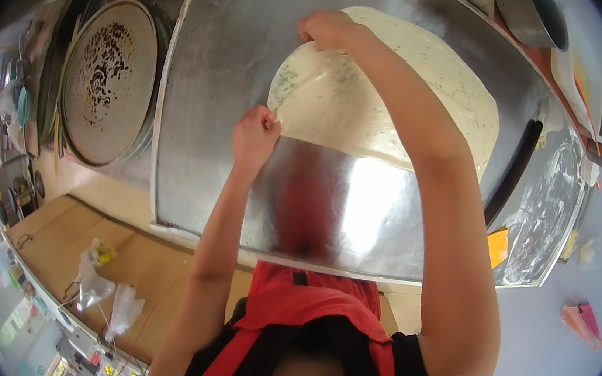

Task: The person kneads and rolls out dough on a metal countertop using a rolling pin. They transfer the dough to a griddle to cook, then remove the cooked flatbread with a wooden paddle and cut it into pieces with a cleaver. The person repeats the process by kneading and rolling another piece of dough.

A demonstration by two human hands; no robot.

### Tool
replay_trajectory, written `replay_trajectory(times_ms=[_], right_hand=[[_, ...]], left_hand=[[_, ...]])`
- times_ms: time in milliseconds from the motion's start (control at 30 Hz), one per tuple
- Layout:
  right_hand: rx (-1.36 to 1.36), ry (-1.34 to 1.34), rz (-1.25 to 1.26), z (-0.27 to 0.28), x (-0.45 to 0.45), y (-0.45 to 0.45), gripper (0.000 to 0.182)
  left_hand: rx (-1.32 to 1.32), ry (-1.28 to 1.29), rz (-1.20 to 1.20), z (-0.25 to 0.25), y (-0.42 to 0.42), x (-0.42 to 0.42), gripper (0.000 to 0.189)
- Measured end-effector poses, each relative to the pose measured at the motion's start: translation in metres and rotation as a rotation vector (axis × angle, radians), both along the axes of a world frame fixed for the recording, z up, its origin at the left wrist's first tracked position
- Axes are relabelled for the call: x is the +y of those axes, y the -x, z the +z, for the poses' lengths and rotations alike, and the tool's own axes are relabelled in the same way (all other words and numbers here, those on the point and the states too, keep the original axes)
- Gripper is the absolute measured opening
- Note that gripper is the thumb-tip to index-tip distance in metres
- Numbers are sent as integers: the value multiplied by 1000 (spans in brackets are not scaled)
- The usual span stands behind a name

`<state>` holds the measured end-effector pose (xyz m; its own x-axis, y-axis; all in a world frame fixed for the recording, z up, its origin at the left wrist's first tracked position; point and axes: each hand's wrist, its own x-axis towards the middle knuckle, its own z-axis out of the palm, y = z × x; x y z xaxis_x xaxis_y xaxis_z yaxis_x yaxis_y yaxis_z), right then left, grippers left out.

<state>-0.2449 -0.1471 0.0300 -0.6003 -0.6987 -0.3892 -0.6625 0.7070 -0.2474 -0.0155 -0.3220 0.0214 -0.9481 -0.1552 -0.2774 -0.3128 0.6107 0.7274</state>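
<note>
A large flat sheet of pale dough [353, 121] with green flecks, likely chopped herbs, lies on a shiny metal worktop [202, 177]. My left hand [257, 133] pinches the dough's near left corner, its fingers curled in. My right hand [327, 28] reaches across the sheet to its far left edge, fingers bent down at the dough; the fingertips are partly hidden. Part of the dough shows folds or overlapping layers, and my right forearm covers some of it.
Left of the worktop is a round pan or lid [109, 82] with dark marks. At right lie a dark rod [514, 173], an orange scraper-like piece [497, 248] and a floury surface [550, 200]. A metal container [532, 16] stands at the back right.
</note>
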Motion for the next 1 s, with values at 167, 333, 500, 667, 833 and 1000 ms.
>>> replay_trajectory(times_ms=[167,333,500,667,833,1000], right_hand=[[28,196,-85,19,32,-15,6],[22,455,-228,81,150,-34,9],[117,440,-536,75,305,-84,23],[129,-39,-862,16,434,-141,30],[71,31,-1053,-24,463,-171,38],[-11,185,-1164,-26,453,-170,36]], left_hand=[[51,-391,142,18,2,33,10],[176,-443,-302,93,6,136,15],[205,-16,-956,110,-32,248,21],[282,69,-1093,42,-64,329,18],[603,94,-990,-1,-64,393,11],[629,140,-1049,-23,-64,432,5]])
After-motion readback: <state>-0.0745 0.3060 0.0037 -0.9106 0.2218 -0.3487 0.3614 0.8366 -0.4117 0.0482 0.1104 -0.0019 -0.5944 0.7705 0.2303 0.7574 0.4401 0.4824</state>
